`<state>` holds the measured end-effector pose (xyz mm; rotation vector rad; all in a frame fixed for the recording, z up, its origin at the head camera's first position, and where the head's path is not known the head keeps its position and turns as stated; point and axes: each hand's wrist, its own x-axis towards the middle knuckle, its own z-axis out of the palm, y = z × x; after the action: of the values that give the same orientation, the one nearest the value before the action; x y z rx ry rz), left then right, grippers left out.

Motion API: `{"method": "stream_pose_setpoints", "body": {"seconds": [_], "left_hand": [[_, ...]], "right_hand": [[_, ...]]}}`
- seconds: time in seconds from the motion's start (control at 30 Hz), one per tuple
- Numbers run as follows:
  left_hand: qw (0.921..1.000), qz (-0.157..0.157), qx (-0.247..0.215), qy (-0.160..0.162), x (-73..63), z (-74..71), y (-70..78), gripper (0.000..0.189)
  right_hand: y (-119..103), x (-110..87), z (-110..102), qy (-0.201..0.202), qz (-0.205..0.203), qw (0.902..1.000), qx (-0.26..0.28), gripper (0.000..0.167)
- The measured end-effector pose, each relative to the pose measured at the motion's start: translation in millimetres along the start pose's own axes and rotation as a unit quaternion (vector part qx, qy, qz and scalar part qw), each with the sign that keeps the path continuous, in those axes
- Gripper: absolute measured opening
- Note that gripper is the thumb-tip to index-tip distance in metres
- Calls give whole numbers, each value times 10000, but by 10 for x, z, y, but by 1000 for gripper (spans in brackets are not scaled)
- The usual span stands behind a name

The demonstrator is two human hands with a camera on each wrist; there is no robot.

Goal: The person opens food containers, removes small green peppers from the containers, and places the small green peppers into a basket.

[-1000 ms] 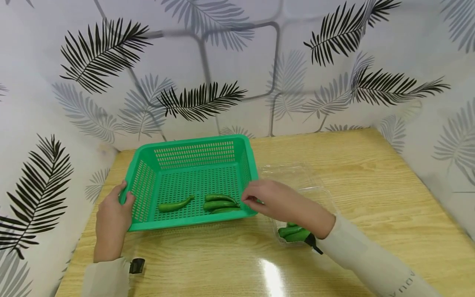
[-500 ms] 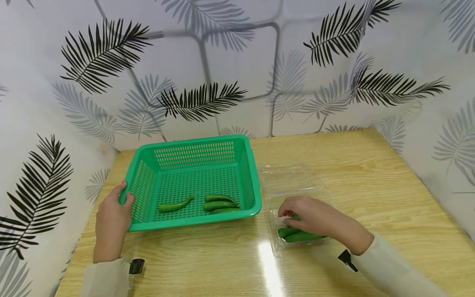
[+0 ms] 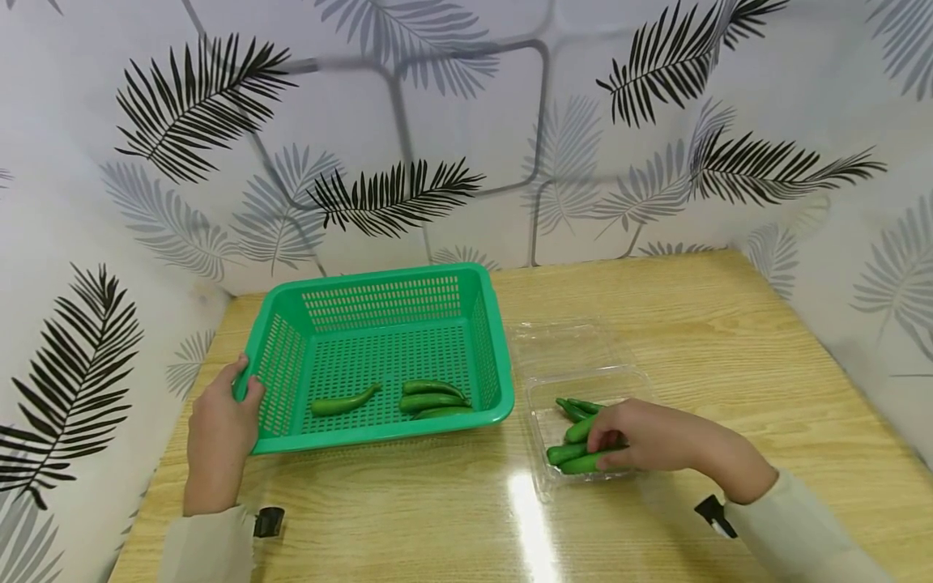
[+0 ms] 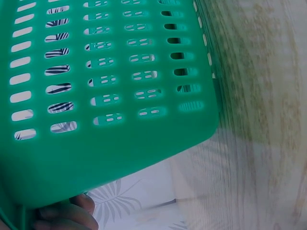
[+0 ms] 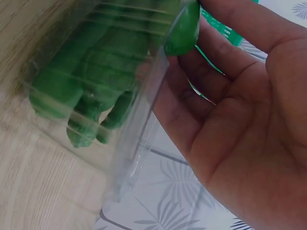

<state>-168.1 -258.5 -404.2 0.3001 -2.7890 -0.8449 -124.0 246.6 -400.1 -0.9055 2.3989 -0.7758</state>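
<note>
My left hand [image 3: 222, 429] grips the left rim of a green perforated plastic basket [image 3: 386, 438]. One green chili pepper [image 3: 342, 404] lies alone inside it, with a few more peppers [image 3: 433, 402] grouped near its front right. To the right is a clear plastic clamshell box [image 3: 564, 348], lid folded back. My right hand [image 3: 659, 437] reaches over its base and pinches a green chili pepper [image 5: 184, 33] among several others [image 3: 564, 452]. Through the box wall, more peppers [image 5: 60, 91] show in the right wrist view. In the left wrist view, fingertips [image 4: 72, 215] curl under the basket's rim.
Everything stands on a wood-grain table [image 3: 729, 348]. Behind it and at both sides rise walls with leaf-patterned paper [image 3: 452, 105]. A dark strap piece [image 3: 269, 522] sits by the left cuff, another [image 3: 716, 516] by the right.
My right hand has moved from the basket's right rim to the clear box and lowered among the peppers there. The left hand and basket have stayed in place.
</note>
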Motion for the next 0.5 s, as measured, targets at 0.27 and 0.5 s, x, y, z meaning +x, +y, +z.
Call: {"method": "stream_pose_setpoints", "body": {"seconds": [0.27, 0.5], "left_hand": [[10000, -72, 51, -41, -2, 6, -5, 48], [9999, -89, 50, -44, 2, -2, -2, 48]], "right_hand": [[-58, -6, -66, -70, 186, 9998, -8, 13], [-175, 17, -234, 427, -9, 9990, -146, 15]]}}
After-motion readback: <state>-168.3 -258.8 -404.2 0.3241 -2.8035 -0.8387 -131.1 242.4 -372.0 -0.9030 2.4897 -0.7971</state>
